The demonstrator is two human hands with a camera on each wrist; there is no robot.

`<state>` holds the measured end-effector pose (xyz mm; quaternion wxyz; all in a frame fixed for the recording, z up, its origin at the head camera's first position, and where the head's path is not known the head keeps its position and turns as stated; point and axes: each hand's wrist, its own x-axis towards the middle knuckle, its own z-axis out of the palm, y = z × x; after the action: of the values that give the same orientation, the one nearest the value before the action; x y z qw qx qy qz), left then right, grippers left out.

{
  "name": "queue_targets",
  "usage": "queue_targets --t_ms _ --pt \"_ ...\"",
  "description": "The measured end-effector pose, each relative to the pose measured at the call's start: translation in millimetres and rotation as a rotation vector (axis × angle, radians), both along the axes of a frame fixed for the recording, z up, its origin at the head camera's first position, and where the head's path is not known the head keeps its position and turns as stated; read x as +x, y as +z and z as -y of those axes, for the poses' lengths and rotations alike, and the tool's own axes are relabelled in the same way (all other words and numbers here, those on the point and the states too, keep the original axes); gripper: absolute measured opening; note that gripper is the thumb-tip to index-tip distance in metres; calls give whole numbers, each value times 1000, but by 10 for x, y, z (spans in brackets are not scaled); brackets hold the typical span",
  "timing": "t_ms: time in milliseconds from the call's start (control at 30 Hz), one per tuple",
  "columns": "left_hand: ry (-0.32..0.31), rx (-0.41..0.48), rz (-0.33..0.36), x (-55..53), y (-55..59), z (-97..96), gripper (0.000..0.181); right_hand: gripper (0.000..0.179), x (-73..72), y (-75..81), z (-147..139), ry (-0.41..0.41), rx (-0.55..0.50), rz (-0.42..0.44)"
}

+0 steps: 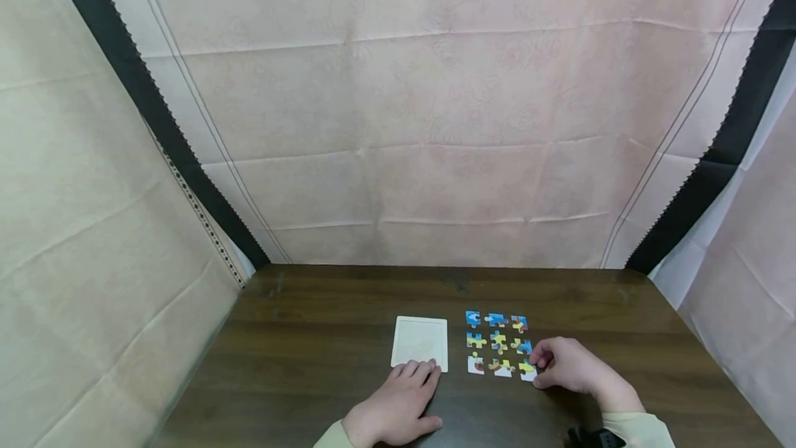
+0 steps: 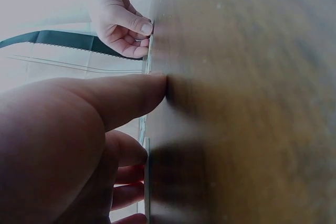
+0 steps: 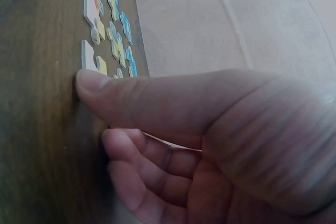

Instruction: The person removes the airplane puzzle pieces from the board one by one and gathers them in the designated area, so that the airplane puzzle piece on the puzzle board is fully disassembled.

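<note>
A white square board lies flat on the table. My left hand rests with its fingertips on the board's near edge, fingers extended and thumb out to the side on the wood. To the right of the board, several jigsaw puzzle pieces lie apart in rows, among them a blue one and a yellow one. My right hand pinches the right edge of the near-right puzzle piece with curled fingers and thumb. In the right wrist view the thumb covers part of that piece.
The dark wooden table ends at a back edge against a pale cloth wall. Cloth panels with black strips rise on both sides. A black wrist device sits at the right sleeve.
</note>
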<state>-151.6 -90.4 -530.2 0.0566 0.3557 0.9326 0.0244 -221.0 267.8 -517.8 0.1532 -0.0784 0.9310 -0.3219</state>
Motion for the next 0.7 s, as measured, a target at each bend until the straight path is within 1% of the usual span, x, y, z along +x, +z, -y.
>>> queue_targets --t_ms 400,700 --pt "-1 -8 -21 0 -9 2 80 29 13 19 20 -8 -7 5" --pt "5 -10 2 -7 -13 7 79 29 13 13 10 18 -13 -10"
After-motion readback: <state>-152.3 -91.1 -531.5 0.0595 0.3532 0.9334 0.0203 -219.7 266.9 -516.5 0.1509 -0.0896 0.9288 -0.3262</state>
